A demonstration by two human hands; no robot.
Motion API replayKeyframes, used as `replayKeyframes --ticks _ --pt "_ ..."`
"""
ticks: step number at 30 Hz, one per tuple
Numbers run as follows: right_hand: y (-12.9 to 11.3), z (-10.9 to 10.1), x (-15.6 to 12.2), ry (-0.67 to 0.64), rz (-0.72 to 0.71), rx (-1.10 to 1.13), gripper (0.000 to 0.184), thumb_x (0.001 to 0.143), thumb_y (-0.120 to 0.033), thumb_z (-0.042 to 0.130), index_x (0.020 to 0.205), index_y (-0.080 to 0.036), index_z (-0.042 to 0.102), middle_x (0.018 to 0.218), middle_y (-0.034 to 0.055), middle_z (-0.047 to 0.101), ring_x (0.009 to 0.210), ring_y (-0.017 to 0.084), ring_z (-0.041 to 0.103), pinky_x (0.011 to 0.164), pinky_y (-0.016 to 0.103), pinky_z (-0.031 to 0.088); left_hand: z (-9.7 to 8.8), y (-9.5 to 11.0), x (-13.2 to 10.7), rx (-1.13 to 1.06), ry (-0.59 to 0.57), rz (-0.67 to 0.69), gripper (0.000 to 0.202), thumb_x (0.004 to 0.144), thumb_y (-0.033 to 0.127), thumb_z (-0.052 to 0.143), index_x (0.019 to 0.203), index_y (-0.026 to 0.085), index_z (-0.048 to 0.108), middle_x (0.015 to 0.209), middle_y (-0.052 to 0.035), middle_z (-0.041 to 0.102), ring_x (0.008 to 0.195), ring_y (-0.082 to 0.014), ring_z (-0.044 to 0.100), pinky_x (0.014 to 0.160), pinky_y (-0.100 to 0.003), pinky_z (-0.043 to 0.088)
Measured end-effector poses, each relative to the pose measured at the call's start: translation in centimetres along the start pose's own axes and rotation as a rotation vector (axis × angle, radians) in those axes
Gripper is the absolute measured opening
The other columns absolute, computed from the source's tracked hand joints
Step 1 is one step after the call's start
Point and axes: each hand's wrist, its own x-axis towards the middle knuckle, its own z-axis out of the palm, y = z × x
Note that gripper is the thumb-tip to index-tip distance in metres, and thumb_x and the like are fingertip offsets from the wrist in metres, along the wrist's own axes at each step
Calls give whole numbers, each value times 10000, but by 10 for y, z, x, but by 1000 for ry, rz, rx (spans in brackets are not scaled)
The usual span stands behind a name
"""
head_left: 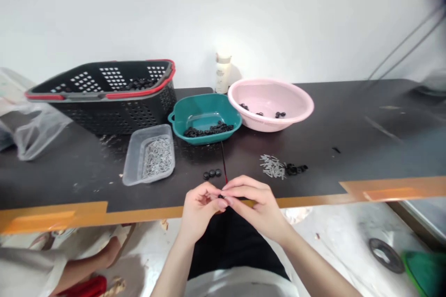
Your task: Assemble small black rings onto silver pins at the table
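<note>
At 6 o'clock I see left hand and right hand pinching 1 black part, its pointing and long axis hidden.

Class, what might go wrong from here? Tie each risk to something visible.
The small black part between the left hand and right hand might slip and fall past the near edge of the table. The thin metal pieces piled loose there could scatter if brushed.

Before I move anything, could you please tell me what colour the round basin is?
The basin is pale pink; the head view shows it best.
</note>
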Motion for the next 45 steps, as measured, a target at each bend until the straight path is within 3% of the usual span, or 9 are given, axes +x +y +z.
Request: replayKeyframes --ticks 4,10,15,23,27,30,36,41,45 --pt "6 -16 -6 26 66 9 304 863 -242 674 1158 -309 708 1014 47 754 829 197 708 773 359 586 1 -2 0 21 38 9 297 658 408 832 742 148 716 591 -22 688 535 -115 627 554 -217 553" --pt "30 -118 -20 415 246 -524 261 849 -357 673 1094 -280 719 1033 61 735 922 254 653 880 472 497 13 6 -3 65 154 17 232 626 346 853 737 173 746 619 -9 692 568 -102 631 593 -185 549" --pt "49 -162 -20 191 351 -775 216 849 -425 631 892 -267 772 937 56 743 895 284 612 850 482 453 17 9 -3 78 158 33 218 638 345 839 775 191 771 676 -21 707 612 -118 642 582 -190 557" --pt "42 -158 -4 111 461 -739 108 791 -363 688 770 -302 774 747 22 732 741 266 629 719 423 454 15 5 -3 146 153 60 267 683 335 806 914 205 784 724 -36 735 612 -120 644 617 -213 568" --pt "32 -155 -6 153 505 -429 281 844 -417 647 1086 -301 732 893 23 741 779 216 647 746 379 493 14 3 -2 120 192 109 260 676 289 803 922 210 775 666 -1 680 629 -125 655 633 -215 571" --pt "22 -129 -10 197 551 157 356 842 -433 676 1165 -285 704 916 22 719 846 166 635 843 328 497 14 2 -1 140 175 139 148 671 280 798 782 185 773 640 -10 667 586 -121 636 572 -200 551" --pt "-2 -46 -6 156 770 1050 178 819 -304 741 970 -209 753 852 3 677 778 79 644 782 166 535 25 9 -9 232 114 321 83 690 227 795 765 199 773 679 -21 691 602 -126 639 573 -197 535" --pt "-13 -9 5 235 933 1218 121 861 -310 696 898 -209 749 869 13 708 726 76 663 702 160 563 32 14 -19 324 306 396 141 730 202 768 870 221 763 745 -10 692 618 -108 630 582 -181 535" --pt "-16 4 9 371 882 1179 142 745 -262 810 867 -220 750 848 -8 732 686 76 669 666 156 570 31 16 -23 257 388 381 197 683 207 801 863 204 720 729 9 691 553 -91 616 563 -180 550"
